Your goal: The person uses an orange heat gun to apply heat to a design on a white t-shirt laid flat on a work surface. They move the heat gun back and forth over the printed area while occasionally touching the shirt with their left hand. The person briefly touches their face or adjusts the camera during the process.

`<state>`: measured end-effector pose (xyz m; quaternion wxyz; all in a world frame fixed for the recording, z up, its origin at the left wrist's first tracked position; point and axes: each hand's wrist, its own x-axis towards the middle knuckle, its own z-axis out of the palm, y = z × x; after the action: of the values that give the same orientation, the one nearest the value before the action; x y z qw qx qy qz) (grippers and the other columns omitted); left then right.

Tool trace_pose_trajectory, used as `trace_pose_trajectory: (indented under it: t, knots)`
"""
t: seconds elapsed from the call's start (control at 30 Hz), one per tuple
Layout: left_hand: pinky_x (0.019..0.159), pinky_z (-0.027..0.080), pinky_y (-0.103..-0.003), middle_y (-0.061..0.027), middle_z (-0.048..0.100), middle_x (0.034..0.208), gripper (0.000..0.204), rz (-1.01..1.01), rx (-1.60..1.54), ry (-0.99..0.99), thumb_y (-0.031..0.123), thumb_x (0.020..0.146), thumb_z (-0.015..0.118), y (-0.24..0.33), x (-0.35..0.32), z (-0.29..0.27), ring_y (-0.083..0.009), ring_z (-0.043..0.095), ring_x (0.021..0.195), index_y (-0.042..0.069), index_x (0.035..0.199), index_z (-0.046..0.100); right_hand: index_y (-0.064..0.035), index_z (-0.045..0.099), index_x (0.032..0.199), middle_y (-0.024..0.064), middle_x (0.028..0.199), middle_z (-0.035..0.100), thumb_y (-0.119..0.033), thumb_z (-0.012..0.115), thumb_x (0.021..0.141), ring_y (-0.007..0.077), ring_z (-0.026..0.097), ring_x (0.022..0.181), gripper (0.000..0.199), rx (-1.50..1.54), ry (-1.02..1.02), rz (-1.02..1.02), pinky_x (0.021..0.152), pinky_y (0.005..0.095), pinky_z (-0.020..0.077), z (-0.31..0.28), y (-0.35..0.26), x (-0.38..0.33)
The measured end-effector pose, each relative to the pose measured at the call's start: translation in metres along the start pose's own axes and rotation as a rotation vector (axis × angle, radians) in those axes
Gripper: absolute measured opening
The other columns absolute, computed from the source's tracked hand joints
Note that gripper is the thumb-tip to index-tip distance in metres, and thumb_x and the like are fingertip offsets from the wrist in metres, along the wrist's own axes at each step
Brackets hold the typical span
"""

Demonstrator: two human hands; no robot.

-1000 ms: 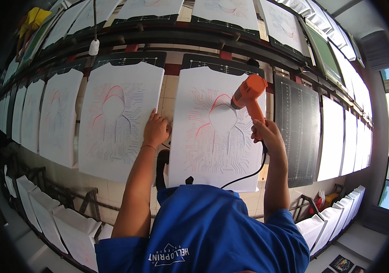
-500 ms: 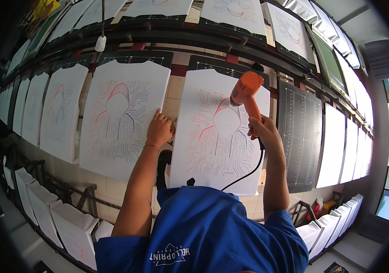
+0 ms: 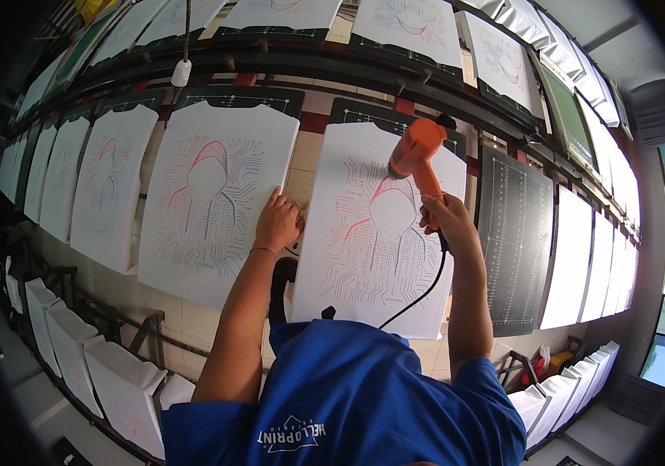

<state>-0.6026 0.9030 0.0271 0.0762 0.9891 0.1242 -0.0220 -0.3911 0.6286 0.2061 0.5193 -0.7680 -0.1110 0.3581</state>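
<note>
My right hand point(image 3: 450, 221) is wrapped round the handle of an orange hair dryer point(image 3: 419, 147), whose dark nozzle points down and left over a printed white T-shirt point(image 3: 332, 233). This shirt lies flat on a dark platen point(image 3: 356, 111) and bears a red and blue hooded figure among circuit-like lines. From the handle a black cord point(image 3: 423, 297) runs back toward my body. My left hand point(image 3: 279, 224) rests at the right edge of a second printed white T-shirt point(image 3: 169, 194). Its index finger is stretched out, the other fingers are slightly bent, and it holds nothing.
Right of the dryer lies a bare black platen point(image 3: 515, 241) with white markings. More shirt-covered platens point(image 3: 111, 186) stretch away on both sides. Across a dark rail point(image 3: 309, 58) is another row. A white switch point(image 3: 181, 74) hangs on a cord at the upper left.
The hair dryer has shifted slightly left and its nozzle now sits over the upper left of the print's hood. My left hand stays at the neighbouring shirt's edge. The whole view has shifted slightly.
</note>
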Motion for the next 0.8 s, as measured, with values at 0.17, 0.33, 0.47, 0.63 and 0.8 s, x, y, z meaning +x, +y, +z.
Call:
trace_pose_trajectory:
  t: [0.17, 0.33, 0.47, 0.63, 0.8]
  knots:
    - [0.123, 0.02, -0.039, -0.0127, 0.069, 0.095, 0.025, -0.002, 0.04, -0.028, 0.026, 0.087, 0.064, 0.001, 0.001, -0.001, -0.0232, 0.059, 0.11, 0.002, 0.09, 0.072, 0.0023, 0.059, 0.093, 0.0048, 0.074, 0.059, -0.032, 0.063, 0.094, 0.0129, 0.062, 0.064, 0.034, -0.018, -0.028, 0.035, 0.056, 0.0266, 0.0493, 0.007, -0.007, -0.012]
    - [0.123, 0.02, -0.039, -0.0132, 0.069, 0.094, 0.025, -0.019, -0.006, -0.013, 0.025, 0.087, 0.064, 0.0, -0.002, -0.001, -0.0236, 0.059, 0.11, 0.001, 0.089, 0.072, 0.003, 0.059, 0.094, 0.0052, 0.076, 0.06, -0.029, 0.063, 0.093, 0.0134, 0.062, 0.064, 0.032, -0.001, -0.056, 0.083, 0.056, 0.0267, 0.0493, -0.002, -0.01, -0.024]
    - [0.123, 0.02, -0.039, -0.0139, 0.069, 0.093, 0.025, -0.021, -0.044, -0.011, 0.025, 0.087, 0.065, 0.001, 0.0, -0.004, -0.0243, 0.059, 0.109, 0.001, 0.087, 0.072, 0.0024, 0.06, 0.093, 0.005, 0.075, 0.06, -0.029, 0.063, 0.094, 0.0132, 0.062, 0.064, 0.031, -0.062, -0.015, 0.077, 0.056, 0.0264, 0.0491, 0.005, -0.003, -0.028]
    - [0.123, 0.021, -0.039, -0.0144, 0.068, 0.091, 0.024, -0.006, -0.042, -0.004, 0.024, 0.086, 0.064, 0.001, 0.0, -0.007, -0.0246, 0.059, 0.107, 0.001, 0.086, 0.072, 0.0015, 0.059, 0.092, 0.0042, 0.074, 0.059, -0.028, 0.062, 0.093, 0.0127, 0.062, 0.064, 0.029, 0.038, -0.056, 0.085, 0.056, 0.0262, 0.0495, 0.003, -0.009, -0.022]
    - [0.123, 0.019, -0.037, -0.0098, 0.071, 0.095, 0.029, -0.015, 0.005, -0.079, 0.028, 0.09, 0.06, 0.0, 0.0, -0.006, -0.024, 0.057, 0.114, 0.002, 0.092, 0.072, 0.001, 0.059, 0.092, 0.0036, 0.075, 0.059, -0.03, 0.063, 0.093, 0.0122, 0.062, 0.065, 0.031, -0.005, -0.033, -0.005, 0.057, 0.0258, 0.0496, 0.014, -0.008, 0.0]
